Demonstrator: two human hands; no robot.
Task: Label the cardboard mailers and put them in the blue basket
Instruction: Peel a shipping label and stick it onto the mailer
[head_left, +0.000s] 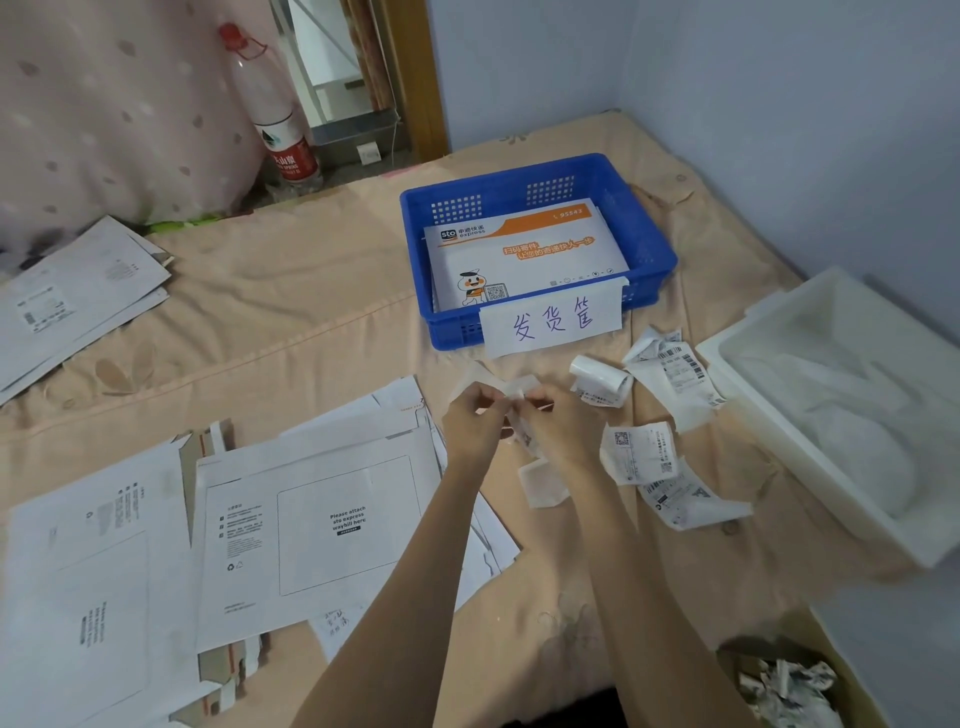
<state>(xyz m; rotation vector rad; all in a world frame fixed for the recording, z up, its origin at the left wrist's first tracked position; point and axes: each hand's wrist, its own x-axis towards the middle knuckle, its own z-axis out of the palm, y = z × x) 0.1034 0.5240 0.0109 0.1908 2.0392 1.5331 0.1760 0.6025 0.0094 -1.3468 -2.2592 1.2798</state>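
Mid-peel on a waybill label (511, 400). Left hand (475, 421) pinching one edge of it, fingers curled; right hand (558, 421) pinching the other part, fingers curled too. Looks like splitting sticker from backing, hence the two-handed pinch held up off the bed (322, 291). Exactly which layer sits in which hand: cannot tell, too blurred.

Just below the right hand: a blank backing strip (540, 480), probably discarded liner. Right of the right hand and near it: loose printed labels (665, 467), curled, with a small label roll (597, 376) just above them. Kept on that side, presumably for quick reach.

Left of and below the left hand: target cardboard mailer (311, 525), face up, printed attach-box showing, so sticker side ready. No label on it yet. More mailers (88, 587) further left, overlapping. Separate stack (78, 291) far left of the hands, well apart.

Straight beyond both hands: blue basket (660, 249), handwritten paper sign (553, 319) on its near wall. At least one mailer (519, 249) already inside, lying flat, printed side up.

Far right of the right hand: white tray (737, 364). Near the right forearm, low: box of crumpled paper scraps (789, 686), likely the liner bin.

Next, by judgement: finish the peel, press label into the printed box, move mailer to basket. Risk: sticker curling onto itself.
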